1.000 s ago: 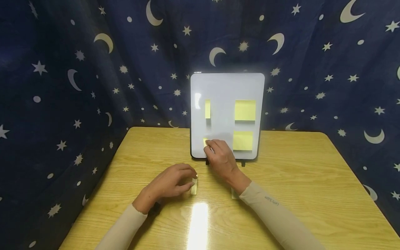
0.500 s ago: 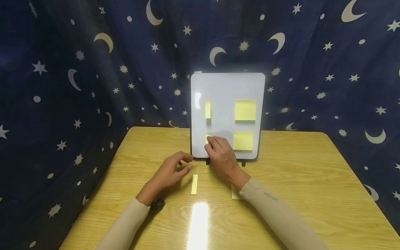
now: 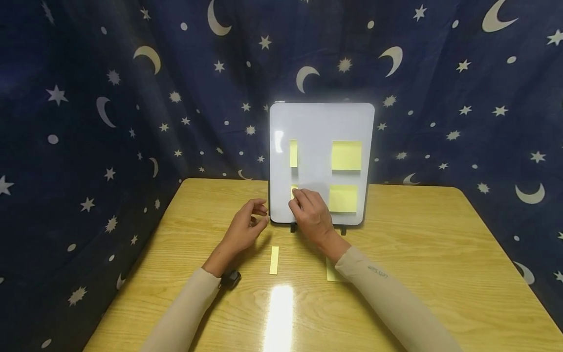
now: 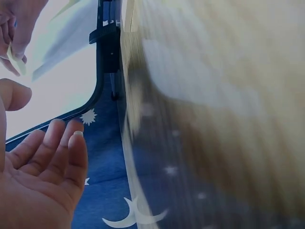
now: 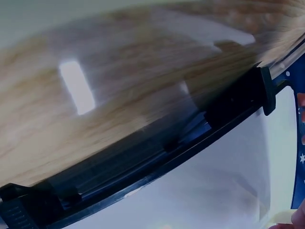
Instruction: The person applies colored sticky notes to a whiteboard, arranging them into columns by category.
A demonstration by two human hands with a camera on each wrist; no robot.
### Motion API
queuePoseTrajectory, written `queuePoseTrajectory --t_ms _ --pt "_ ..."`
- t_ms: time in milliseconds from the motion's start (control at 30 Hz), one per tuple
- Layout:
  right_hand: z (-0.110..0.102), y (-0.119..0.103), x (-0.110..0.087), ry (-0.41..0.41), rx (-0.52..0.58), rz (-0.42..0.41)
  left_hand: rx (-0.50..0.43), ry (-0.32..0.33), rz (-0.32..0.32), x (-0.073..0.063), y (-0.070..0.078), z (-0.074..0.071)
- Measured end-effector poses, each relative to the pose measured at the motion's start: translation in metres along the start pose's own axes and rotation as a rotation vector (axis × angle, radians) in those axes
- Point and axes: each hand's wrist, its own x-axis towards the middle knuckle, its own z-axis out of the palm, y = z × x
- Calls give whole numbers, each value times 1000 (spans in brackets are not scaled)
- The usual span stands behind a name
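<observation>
A whiteboard stands upright on the table. At its lower left, my right hand pinches a narrow yellow sticky note against the surface; the fingers cover most of it. The left wrist view shows this note bent outward under the fingertips. My left hand is beside the board's lower left edge, fingers loosely bent, holding nothing. Above the pinched note is another narrow note. Two wider yellow notes, an upper one and a lower one, stick to the right side.
On the table, a narrow yellow strip lies in front of the board. A pale note is partly hidden under my right forearm. Black stand feet hold the board's bottom edge. A dark star-patterned curtain hangs behind.
My right hand has shifted slightly up the board with the narrow note. My left hand has left the strip on the table and moved up to the board's left edge.
</observation>
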Motion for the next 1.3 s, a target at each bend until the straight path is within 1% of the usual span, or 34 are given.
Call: queuePoseTrajectory --t_ms 167,433,667,933,1067,1300 --pt "2 0 0 1 7 0 -19 5 -37 7 -2 3" --pt "4 2 1 17 11 -15 -86 -36 -78 17 -4 11" --pt "7 5 3 24 8 -18 -80 -12 -83 24 -4 15" --pt "10 7 1 -5 8 -8 -44 -7 -101 26 -5 16" --pt "11 8 2 -4 10 -5 -38 1 -106 27 -5 16" --pt "12 8 2 -6 5 -9 -43 -5 -82 26 -7 15"
